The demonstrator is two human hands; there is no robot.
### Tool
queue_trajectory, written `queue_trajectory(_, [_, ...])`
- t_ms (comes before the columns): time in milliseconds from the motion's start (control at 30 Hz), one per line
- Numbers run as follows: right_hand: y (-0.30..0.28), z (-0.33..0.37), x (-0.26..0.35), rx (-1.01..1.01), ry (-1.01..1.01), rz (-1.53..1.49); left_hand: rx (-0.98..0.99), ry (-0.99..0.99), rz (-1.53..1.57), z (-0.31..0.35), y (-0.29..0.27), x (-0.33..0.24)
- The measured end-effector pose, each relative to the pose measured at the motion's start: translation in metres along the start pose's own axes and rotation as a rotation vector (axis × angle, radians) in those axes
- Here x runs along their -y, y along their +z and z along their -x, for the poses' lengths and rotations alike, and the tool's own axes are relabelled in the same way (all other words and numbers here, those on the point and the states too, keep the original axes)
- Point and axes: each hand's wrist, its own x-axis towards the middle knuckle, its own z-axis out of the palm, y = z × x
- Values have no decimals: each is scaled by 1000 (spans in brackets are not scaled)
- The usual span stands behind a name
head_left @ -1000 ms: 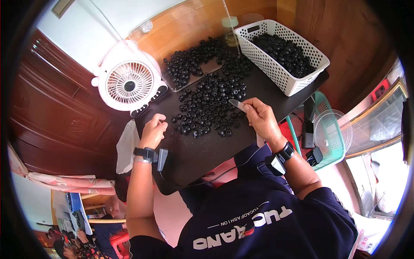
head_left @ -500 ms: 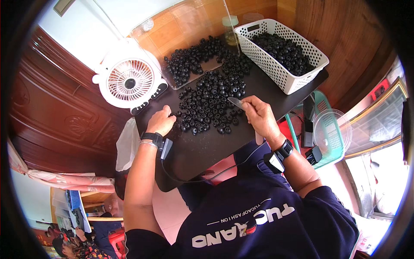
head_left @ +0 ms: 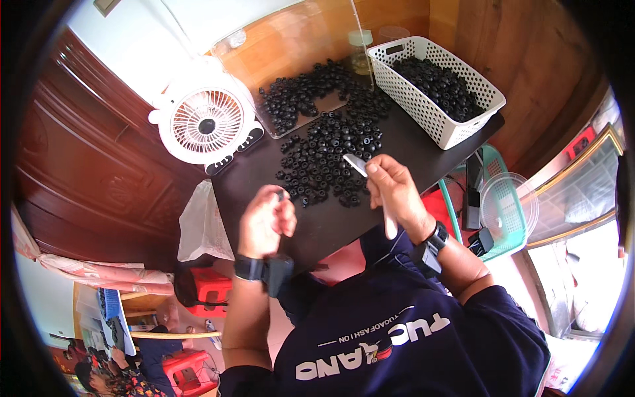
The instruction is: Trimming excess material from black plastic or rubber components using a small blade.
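Note:
My left hand (head_left: 262,223) is raised over the near left part of the dark table (head_left: 311,238), pinching a small black ring-shaped piece (head_left: 280,195) between thumb and fingers. A knife (head_left: 356,164) with a pale handle is gripped in my right hand (head_left: 399,193), its blade pointing left over the pieces. The blade and the pinched piece are apart. Beyond both hands spreads a loose heap of small black hollow pieces (head_left: 327,155), running back into a clear plastic bin (head_left: 301,126) that lies open toward me.
A white perforated basket (head_left: 430,119) full of black pieces stands at the back right. The white fan (head_left: 206,126) is at the left edge, above a white bag (head_left: 202,225). To the right hangs a green basket (head_left: 506,218). Red stools (head_left: 210,291) and another person (head_left: 109,380) are at lower left.
My left hand has come off the heap's left edge toward me, turned up, with a black piece in its fingers. The knife has shifted slightly left and nearer me.

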Motion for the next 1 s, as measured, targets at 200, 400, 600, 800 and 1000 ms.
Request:
queue_trajectory(200, [54,20,8,206,-21,-31,21,-49,-116,10,33,40])
queue_trajectory(400, [65,25,5,309,-72,44,62,-5,-39,15,39,44])
queue_trajectory(600, [67,27,4,338,67,-58,110,-18,72,15,44,50])
queue_trajectory(800, [65,25,3,333,81,2,189,-97,-53,16,31,49])
queue_trajectory(1000, [58,22,-2,386,123,-27,147,-111,-134,20,30,54])
